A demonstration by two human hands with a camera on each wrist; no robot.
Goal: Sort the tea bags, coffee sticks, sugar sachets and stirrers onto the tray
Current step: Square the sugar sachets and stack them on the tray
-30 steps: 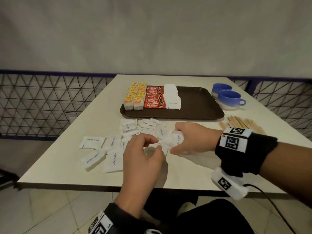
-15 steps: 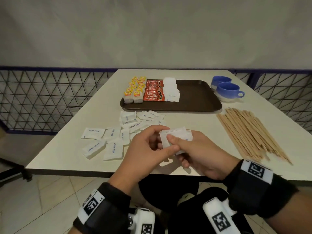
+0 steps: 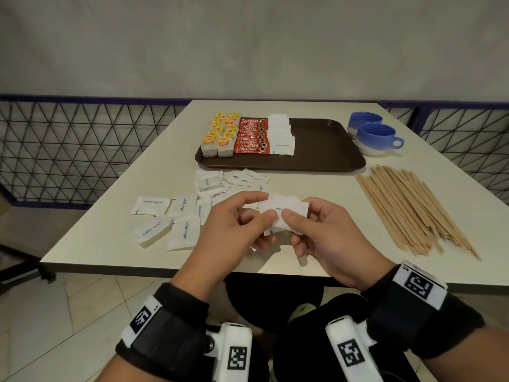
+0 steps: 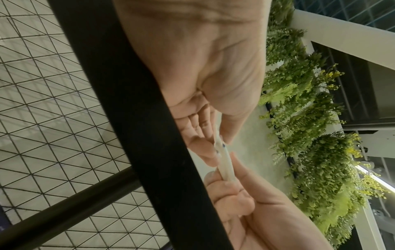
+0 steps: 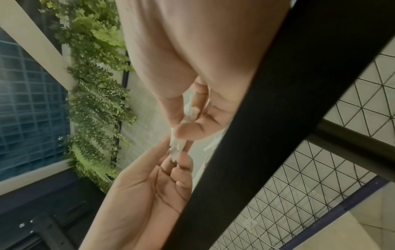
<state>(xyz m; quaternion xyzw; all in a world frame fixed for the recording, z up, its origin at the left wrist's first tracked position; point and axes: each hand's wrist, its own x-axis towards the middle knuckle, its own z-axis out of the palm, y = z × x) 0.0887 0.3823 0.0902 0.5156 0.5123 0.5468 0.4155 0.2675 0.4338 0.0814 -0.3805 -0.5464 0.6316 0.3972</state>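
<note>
Café or canteen seating corner, by the look of the fittings.

Cream desk (image 3: 316, 108) set against a plain grey wall (image 3: 248, 42), fenced by a dark rail with black wire mesh (image 3: 82, 150) over pale floor tiles (image 3: 68, 321). Laid out like a drinks station: brown serving tray (image 3: 325, 150) stocked with tea bags (image 3: 219, 135), Nescafé coffee sticks (image 3: 252, 136) and sugar sachets (image 3: 281, 133), two blue cups (image 3: 377, 136) beside it, wooden stirrers (image 3: 413, 208) heaped nearby. Hanging green ferns (image 4: 310, 118) on a white ledge, glass-block window (image 5: 29, 108) behind.
</note>
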